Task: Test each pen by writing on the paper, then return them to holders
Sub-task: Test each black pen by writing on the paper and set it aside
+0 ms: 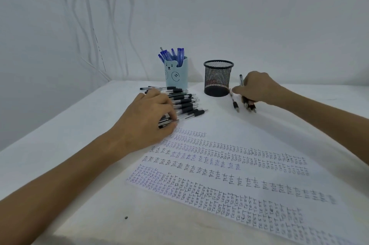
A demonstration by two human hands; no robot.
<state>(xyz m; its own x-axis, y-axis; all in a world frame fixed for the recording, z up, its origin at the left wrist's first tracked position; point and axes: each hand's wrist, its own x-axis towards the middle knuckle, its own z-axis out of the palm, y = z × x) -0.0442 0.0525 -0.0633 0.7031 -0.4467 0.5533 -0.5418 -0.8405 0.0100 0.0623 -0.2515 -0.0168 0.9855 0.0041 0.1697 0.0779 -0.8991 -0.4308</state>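
Note:
A sheet of paper [229, 167] covered in rows of written "test" lies on the white table. Several black pens [185, 103] lie piled beyond its far left corner. My left hand [147, 117] rests on that pile, fingers curled over the pens. To the right of a black mesh holder [218, 78], my right hand [257, 89] is shut on a bunch of black pens [249, 105], tips down on the table. One loose black pen [234, 101] lies just left of that hand. A light blue bear holder [176, 74] holds several blue pens [173, 56].
A white wall stands close behind the table, with white cables [111, 31] hanging down from a socket at the upper left. The table's left edge runs diagonally toward me. A small dark speck [126, 217] sits near the front of the table.

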